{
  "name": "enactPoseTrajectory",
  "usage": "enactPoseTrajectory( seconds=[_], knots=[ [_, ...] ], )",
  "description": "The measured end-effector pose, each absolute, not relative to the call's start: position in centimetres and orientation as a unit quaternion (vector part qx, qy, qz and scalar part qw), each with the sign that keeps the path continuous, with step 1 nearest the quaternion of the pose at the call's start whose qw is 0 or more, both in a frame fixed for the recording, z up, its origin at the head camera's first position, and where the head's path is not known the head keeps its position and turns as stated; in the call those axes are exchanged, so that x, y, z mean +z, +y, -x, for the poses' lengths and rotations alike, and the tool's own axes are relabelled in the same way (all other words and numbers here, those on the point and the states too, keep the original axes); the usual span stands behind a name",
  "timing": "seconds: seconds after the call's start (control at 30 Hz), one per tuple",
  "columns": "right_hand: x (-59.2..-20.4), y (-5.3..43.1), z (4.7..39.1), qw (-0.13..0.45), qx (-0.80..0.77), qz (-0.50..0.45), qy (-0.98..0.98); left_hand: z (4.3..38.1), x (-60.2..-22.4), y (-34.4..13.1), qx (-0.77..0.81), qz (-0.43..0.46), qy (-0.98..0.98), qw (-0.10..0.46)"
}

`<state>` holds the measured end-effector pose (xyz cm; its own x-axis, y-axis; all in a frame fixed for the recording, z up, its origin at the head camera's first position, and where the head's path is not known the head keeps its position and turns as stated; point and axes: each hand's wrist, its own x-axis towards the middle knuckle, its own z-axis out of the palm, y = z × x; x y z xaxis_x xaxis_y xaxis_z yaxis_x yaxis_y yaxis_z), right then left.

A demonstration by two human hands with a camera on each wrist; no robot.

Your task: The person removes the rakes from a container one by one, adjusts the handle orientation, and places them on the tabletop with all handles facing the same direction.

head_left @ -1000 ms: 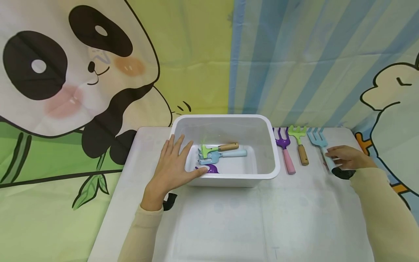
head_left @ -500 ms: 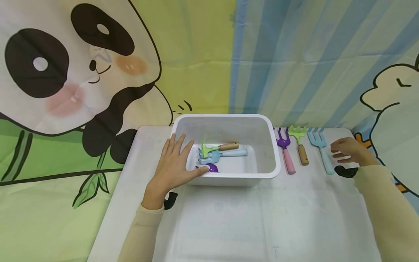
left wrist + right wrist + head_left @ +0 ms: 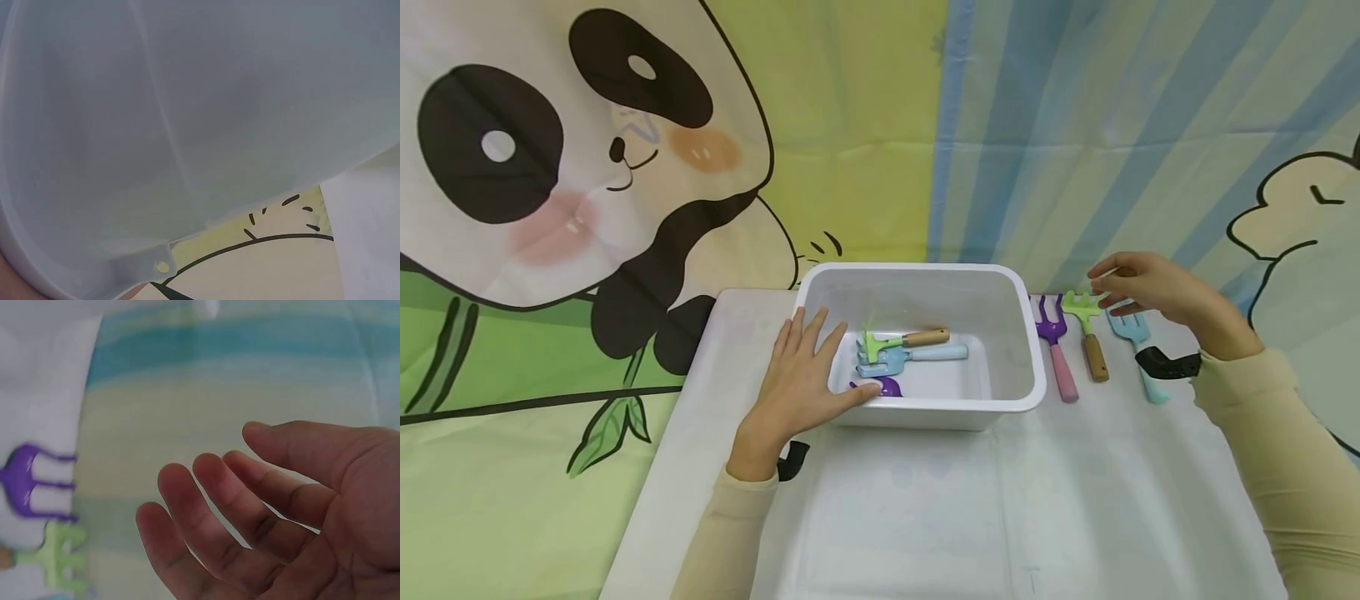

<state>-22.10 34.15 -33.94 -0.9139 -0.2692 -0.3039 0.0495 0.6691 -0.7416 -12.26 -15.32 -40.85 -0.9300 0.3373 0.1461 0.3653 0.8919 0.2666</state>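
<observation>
My left hand (image 3: 797,375) rests with spread fingers on the left rim of a white plastic bin (image 3: 925,403). In the left wrist view the bin's outer wall (image 3: 206,112) fills most of the picture. Above the row of tools at the right, my right hand (image 3: 1165,292) hangs with loosely bent fingers and holds nothing. Below it lies a light blue hand fork (image 3: 1131,329), partly hidden by the hand and a black wrist strap. Beside that are a green hand rake (image 3: 1095,354) with a wooden handle and a purple hand fork (image 3: 1062,371) with a pink handle.
Inside the bin lie a green rake (image 3: 925,337) with a wooden handle, a light blue fork (image 3: 936,352) and a purple tool (image 3: 889,387). The white table (image 3: 910,517) ends at a printed cloth backdrop (image 3: 850,125).
My right hand has left the light blue fork, drawn back to the right, then risen and moved left over the tool heads. The left hand has stayed on the bin.
</observation>
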Motion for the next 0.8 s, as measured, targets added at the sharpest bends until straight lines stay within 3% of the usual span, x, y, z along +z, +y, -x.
enactPoseTrajectory(
  seconds=[0.47, 0.8],
  knots=[
    [-30.2, 22.9, 23.0, 0.248, -0.379, 0.19, 0.871, 12.3, -41.1, -15.5, -0.148, 0.181, -0.97, 0.064],
    [-31.6, 15.5, 25.9, 0.324, -0.337, 0.277, 0.84, 12.3, -41.0, -15.5, -0.146, 0.183, -0.97, 0.064]
  ],
)
